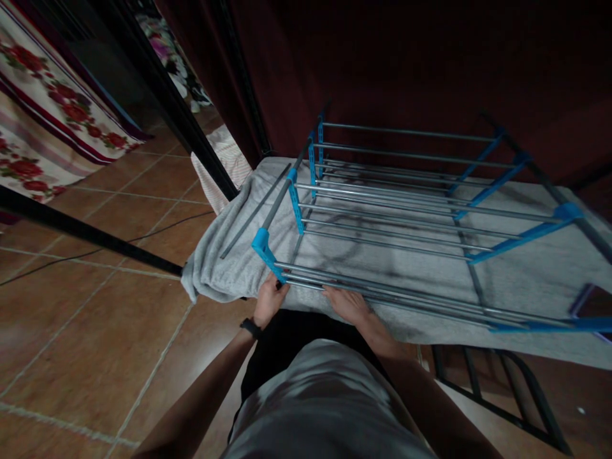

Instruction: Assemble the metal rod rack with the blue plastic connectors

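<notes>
Your left hand (270, 298) pinches the near left corner of the rack (430, 203), thumb and fingers closed around the lower end of its blue bracket (264, 250). Your right hand (348, 305) lies farther along the rack's near edge with its fingertips at the front rods (406, 298) — whether they wrap right around, you cannot tell from here. A black wristband (250, 327) circles your left wrist, just outside the rack's near left corner.

The rack itself is a frame of thin, shiny grey rods running lengthwise, joined at both ends by bright blue plastic brackets and thicker dark grey tubes. It stands on a rumpled grey cover (521, 280), which spreads under it and past both ends. Just left of the rack, a loose grey tube (255, 211) lies slantwise on the cover; beside its near right end is a purple-edged object (581, 299), only partly in view.

Behind the rack hangs a dark red curtain (430, 70). Well to its left are a black post (162, 95), a striped pale cloth (229, 159), a thin cable (176, 222) on brown floor tiles (86, 331) and — farthest off — a rose-patterned cloth (71, 108). Below the rack's near right side, a black metal frame (535, 389) shows under the cover
</notes>
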Motion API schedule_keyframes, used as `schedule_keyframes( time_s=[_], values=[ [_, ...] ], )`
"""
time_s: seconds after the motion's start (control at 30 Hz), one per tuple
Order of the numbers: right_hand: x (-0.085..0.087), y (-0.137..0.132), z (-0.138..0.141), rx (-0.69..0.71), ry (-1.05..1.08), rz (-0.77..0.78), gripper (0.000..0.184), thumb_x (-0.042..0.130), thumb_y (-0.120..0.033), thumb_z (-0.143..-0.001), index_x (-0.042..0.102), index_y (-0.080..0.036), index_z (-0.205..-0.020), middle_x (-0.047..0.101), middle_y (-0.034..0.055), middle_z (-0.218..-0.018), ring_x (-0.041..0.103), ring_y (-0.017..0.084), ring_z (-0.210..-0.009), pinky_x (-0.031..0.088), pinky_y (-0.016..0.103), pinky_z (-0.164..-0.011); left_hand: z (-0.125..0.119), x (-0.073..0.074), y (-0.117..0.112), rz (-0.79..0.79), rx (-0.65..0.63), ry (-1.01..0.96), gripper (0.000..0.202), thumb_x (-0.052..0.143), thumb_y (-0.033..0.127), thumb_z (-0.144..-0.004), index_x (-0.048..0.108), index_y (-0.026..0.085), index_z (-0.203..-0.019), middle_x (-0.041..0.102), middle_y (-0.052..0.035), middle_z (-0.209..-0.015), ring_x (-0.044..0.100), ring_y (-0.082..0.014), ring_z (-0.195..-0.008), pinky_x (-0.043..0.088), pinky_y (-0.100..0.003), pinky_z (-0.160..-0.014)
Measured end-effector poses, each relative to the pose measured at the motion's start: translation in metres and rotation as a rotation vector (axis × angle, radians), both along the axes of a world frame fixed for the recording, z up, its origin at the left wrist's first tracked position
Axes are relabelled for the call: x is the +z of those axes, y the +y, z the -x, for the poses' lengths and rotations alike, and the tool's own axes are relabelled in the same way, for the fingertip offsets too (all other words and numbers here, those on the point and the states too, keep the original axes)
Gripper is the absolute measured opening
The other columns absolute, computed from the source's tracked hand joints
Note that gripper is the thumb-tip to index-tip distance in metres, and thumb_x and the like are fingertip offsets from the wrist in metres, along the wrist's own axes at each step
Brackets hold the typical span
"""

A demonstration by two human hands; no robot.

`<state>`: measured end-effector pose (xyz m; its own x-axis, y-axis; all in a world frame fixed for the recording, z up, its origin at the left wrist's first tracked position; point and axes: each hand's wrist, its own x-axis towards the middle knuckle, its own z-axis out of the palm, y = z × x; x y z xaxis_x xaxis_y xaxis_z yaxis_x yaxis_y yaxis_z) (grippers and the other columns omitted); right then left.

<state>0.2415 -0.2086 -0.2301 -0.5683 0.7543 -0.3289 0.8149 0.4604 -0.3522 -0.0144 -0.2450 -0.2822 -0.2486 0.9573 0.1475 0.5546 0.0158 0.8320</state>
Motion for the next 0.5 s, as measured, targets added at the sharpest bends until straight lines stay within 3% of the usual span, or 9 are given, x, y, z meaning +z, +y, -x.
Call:
schedule_keyframes(
  time_s=[0.23,0.43,0.5],
  values=[
    [0.001,0.005,0.002,-0.001,0.057,-0.027,0.041,0.036,-0.034,-0.110,0.063,-0.025,-0.140,0.069,0.0066,-0.137,0.065,0.023,-0.128,0.050,0.036,-0.109,0.004,0.000,0.002,0.008,0.013,0.079,0.023,0.061,0.032,-0.086,0.070,0.019,-0.104,0.072,-0.0113,-0.111,0.071,-0.0265,-0.100,0.058,-0.042,-0.093],
    [0.009,0.003,0.002,-0.012,0.107,-0.045,0.046,0.026,-0.028,-0.112,0.069,-0.023,-0.127,0.073,-0.0001,-0.127,0.069,0.015,-0.113,0.052,0.023,-0.097,0.008,0.009,0.004,0.015,-0.017,0.095,0.026,0.063,0.046,-0.081,0.066,0.023,-0.091,0.073,-0.0083,-0.097,0.069,-0.0309,-0.089,0.057,-0.049,-0.087],
    [0.005,0.009,0.004,-0.051,0.089,-0.029,0.044,0.028,-0.029,-0.112,0.070,-0.024,-0.124,0.074,-0.0028,-0.123,0.070,0.012,-0.106,0.052,0.020,-0.091,0.013,0.006,0.010,0.058,0.008,0.208,0.030,0.061,0.050,-0.079,0.066,0.023,-0.090,0.072,-0.0087,-0.097,0.068,-0.0326,-0.091,0.057,-0.049,-0.086]
  ],
)
